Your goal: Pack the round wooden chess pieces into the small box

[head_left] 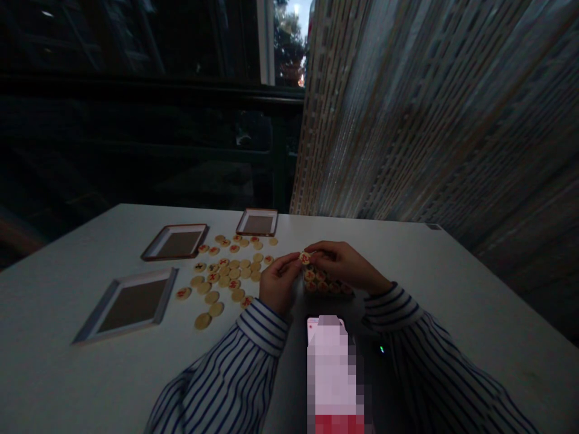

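Note:
A round wooden Chinese chess piece [305,258] with a red character is pinched between the fingertips of both hands. My left hand [279,281] grips its left side, fingers closed. From the right, my right hand [346,263] curls over with thumb and fingers closed on the same piece. Just under the hands, rows of red-marked chess pieces [322,286] sit packed together in a small box, partly covered by my right hand. Many loose chess pieces [234,271] lie scattered left of my left hand, some showing red or dark characters and others blank.
A brown-rimmed tray [205,232] stands at the back left, with a smaller tray [275,223] farther back. A grey-edged tray [97,304] lies at the near left. A lit phone [332,361] rests between my forearms. Beyond the white table [456,289] hangs a string curtain [384,120].

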Action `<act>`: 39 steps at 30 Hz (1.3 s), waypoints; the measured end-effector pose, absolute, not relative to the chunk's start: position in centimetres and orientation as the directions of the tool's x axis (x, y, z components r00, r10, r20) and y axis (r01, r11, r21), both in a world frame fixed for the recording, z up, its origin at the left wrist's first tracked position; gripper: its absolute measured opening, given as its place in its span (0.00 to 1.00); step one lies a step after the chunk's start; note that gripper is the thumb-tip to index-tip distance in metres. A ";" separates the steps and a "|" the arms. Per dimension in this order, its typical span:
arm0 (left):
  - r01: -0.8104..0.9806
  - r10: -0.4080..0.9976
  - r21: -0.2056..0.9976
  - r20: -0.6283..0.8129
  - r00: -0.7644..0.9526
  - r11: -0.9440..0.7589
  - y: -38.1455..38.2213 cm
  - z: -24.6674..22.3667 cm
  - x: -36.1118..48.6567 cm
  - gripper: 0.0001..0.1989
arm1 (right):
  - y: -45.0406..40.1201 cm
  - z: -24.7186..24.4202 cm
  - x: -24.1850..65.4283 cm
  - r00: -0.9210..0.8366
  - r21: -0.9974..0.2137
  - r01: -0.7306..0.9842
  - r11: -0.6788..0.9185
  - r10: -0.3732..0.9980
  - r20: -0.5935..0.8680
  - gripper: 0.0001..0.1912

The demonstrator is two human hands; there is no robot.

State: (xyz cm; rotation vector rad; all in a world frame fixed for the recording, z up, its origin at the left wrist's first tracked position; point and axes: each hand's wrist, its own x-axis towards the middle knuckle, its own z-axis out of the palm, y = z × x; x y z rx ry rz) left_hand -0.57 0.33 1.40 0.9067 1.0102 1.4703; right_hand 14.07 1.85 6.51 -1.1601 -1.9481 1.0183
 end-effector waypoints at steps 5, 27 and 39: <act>-0.326 0.990 0.943 0.017 -0.141 -0.063 0.4 1.2 -0.6 0.15 | 1.7 6.5 14.0 -0.394 -0.868 0.412 0.275 0.913 0.103 0.11; -0.285 0.989 0.955 0.040 -0.145 -0.081 0.8 0.3 -0.9 0.13 | 1.6 6.4 14.2 -0.498 -0.514 0.649 0.561 0.824 0.270 0.14; -0.270 0.989 0.959 0.053 -0.135 -0.088 0.8 0.1 -0.8 0.15 | 1.2 7.3 13.9 -0.580 -0.228 0.736 0.637 0.767 0.274 0.14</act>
